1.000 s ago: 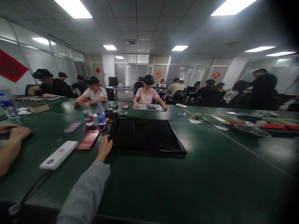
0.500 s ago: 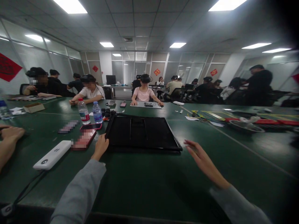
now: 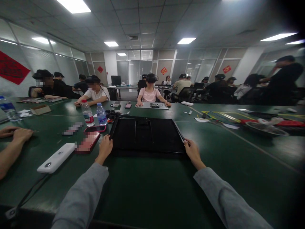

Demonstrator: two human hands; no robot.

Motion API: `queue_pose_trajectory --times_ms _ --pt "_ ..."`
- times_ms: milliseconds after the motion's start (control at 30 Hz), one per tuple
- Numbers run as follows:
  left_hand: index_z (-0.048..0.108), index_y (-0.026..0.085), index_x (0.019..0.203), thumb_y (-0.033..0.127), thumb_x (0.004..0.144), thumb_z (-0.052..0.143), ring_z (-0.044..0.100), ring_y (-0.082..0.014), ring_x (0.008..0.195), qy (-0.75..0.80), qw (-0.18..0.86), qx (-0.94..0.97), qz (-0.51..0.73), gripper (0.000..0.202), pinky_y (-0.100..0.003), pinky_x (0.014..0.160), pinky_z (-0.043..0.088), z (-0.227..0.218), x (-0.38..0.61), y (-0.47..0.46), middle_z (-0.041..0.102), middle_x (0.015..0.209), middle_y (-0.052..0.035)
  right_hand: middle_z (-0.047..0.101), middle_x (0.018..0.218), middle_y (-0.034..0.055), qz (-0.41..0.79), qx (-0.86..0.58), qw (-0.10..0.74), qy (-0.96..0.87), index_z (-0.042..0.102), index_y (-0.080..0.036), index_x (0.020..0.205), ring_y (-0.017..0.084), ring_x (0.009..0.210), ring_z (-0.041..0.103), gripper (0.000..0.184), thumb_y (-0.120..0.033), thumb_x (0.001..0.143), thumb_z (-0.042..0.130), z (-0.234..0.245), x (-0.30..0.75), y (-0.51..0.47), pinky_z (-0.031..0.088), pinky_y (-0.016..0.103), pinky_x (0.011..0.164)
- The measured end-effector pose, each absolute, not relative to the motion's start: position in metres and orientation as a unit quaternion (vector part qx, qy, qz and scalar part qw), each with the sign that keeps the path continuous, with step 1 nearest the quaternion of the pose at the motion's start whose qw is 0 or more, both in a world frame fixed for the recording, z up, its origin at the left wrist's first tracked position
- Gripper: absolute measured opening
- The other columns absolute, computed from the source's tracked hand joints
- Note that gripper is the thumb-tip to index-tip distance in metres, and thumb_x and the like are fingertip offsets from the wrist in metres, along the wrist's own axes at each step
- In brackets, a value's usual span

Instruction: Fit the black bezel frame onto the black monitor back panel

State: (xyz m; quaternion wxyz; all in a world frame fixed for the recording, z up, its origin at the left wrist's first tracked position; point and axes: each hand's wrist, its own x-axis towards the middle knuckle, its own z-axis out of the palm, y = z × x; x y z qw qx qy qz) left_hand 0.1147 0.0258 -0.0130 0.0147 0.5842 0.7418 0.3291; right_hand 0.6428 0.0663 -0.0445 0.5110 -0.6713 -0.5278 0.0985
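A black rectangular panel with a raised rim and thin bars in its middle lies on the green table in front of me. I cannot make out its exact kind. At its near left corner, my left hand is closed on the rim, fingers curled over the edge. My right hand grips the rim at the near right corner, thumb and fingers closed on it. Left of the panel lie a red phone-like slab, partly blurred, and a dark phone with a pink edge.
Two water bottles, one red-capped and one blue-capped, stand beyond the phones. A white power bank with a strap lies at left, near another person's hands. A fan-like round item and wires lie at right.
My right hand has come in from the right and closed on the panel's right rim. My left hand keeps its hold on the left side. The view has shifted slightly.
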Motion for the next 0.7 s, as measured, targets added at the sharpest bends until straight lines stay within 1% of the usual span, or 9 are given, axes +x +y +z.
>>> queue_pose_trajectory --times_ms 100,200,267,400,500,600,700 --pt "0.056 0.014 0.132 0.022 0.101 0.043 0.051 -0.0312 0.142 0.742 0.008 0.584 0.329 0.035 -0.05 0.113 0.045 -0.013 0.119 0.022 0.054 0.149 -0.0204 0.075 0.1 0.0146 0.082 -0.669 0.511 -0.534 0.074 -0.019 0.116 0.031 0.099 0.069 0.05 -0.049 0.091 0.043 -0.042 0.641 0.064 0.051 0.05 0.097" --pt "0.055 0.012 0.134 0.02 0.101 0.042 0.053 -0.0298 0.14 0.735 0.001 0.591 0.334 0.036 -0.046 0.112 0.046 -0.013 0.119 0.02 0.056 0.147 -0.0208 0.075 0.104 0.0165 0.093 -0.656 0.515 -0.543 0.069 -0.014 0.127 0.032 0.099 0.069 0.06 -0.055 0.088 0.05 -0.038 0.637 0.063 0.052 0.05 0.097" --pt "0.053 0.011 0.136 0.02 0.102 0.041 0.056 -0.0296 0.137 0.731 -0.008 0.594 0.337 0.038 -0.044 0.112 0.046 -0.013 0.117 0.019 0.058 0.145 -0.0211 0.074 0.111 0.0181 0.082 -0.649 0.52 -0.549 0.066 -0.011 0.132 0.032 0.103 0.069 0.064 -0.054 0.086 0.053 -0.035 0.633 0.061 0.051 0.049 0.098" --pt "0.051 0.01 0.141 0.023 0.103 0.038 0.061 -0.0313 0.13 0.734 -0.015 0.589 0.339 0.041 -0.046 0.109 0.048 -0.011 0.113 0.015 0.062 0.14 -0.0216 0.07 0.124 0.0186 0.026 -0.633 0.519 -0.574 0.065 -0.013 0.133 0.031 0.113 0.066 0.058 -0.048 0.091 0.048 -0.029 0.622 0.05 0.048 0.048 0.104" --pt "0.05 0.011 0.141 0.023 0.104 0.037 0.064 -0.0299 0.126 0.745 -0.007 0.568 0.349 0.041 -0.043 0.107 0.049 -0.011 0.11 0.007 0.065 0.135 -0.0207 0.069 0.129 0.0177 0.001 -0.637 0.497 -0.589 0.064 -0.015 0.136 0.032 0.118 0.064 0.055 -0.045 0.095 0.043 -0.028 0.616 0.04 0.047 0.049 0.106" --pt "0.051 0.011 0.14 0.022 0.104 0.039 0.064 -0.0287 0.127 0.754 0.008 0.558 0.346 0.04 -0.041 0.106 0.049 -0.011 0.109 -0.005 0.066 0.134 -0.0208 0.069 0.13 0.0172 -0.004 -0.654 0.468 -0.594 0.064 -0.016 0.137 0.032 0.116 0.064 0.054 -0.042 0.096 0.042 -0.03 0.613 0.033 0.048 0.049 0.104" --pt "0.052 0.011 0.139 0.022 0.103 0.04 0.065 -0.0286 0.126 0.767 0.037 0.552 0.324 0.039 -0.04 0.103 0.051 -0.011 0.109 -0.013 0.067 0.133 -0.0207 0.071 0.125 0.017 -0.006 -0.668 0.448 -0.594 0.065 -0.016 0.136 0.033 0.111 0.066 0.052 -0.039 0.095 0.044 -0.034 0.613 0.032 0.049 0.051 0.1"
